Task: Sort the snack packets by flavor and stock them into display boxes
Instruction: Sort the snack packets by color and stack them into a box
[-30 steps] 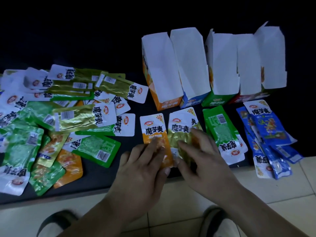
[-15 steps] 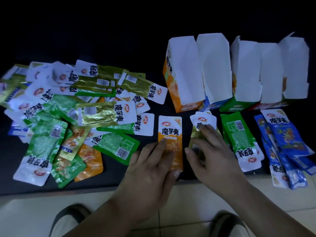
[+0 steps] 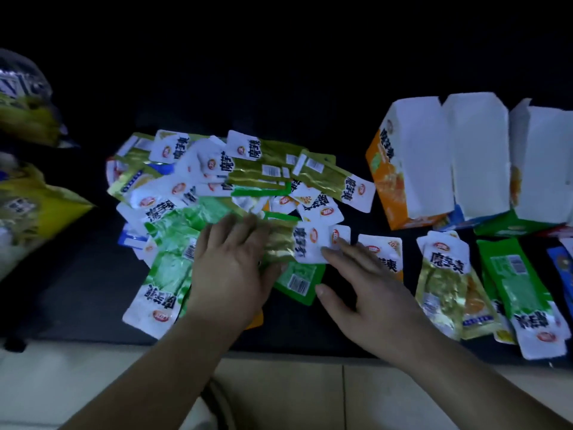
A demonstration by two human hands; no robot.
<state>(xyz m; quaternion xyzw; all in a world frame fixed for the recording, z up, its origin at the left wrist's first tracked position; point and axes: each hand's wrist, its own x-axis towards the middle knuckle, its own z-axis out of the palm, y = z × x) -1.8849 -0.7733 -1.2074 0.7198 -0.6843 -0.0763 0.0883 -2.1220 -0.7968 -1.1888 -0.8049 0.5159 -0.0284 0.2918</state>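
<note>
The gold packet [image 3: 280,242] at the near edge of the pile [image 3: 248,178] looks light, slick and floppy, so pinch its flat white end. Your left hand [image 3: 229,268] lies flat on it; your right hand [image 3: 362,290], open, touches that end

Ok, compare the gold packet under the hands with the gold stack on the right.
The gold packet lies sideways on the mixed pile; the gold stack lies lengthwise on the dark surface. The left hand rests flat on the packet and the right hand touches its white end; nothing touches the stack. Both are gold foil with white logo ends.
</note>
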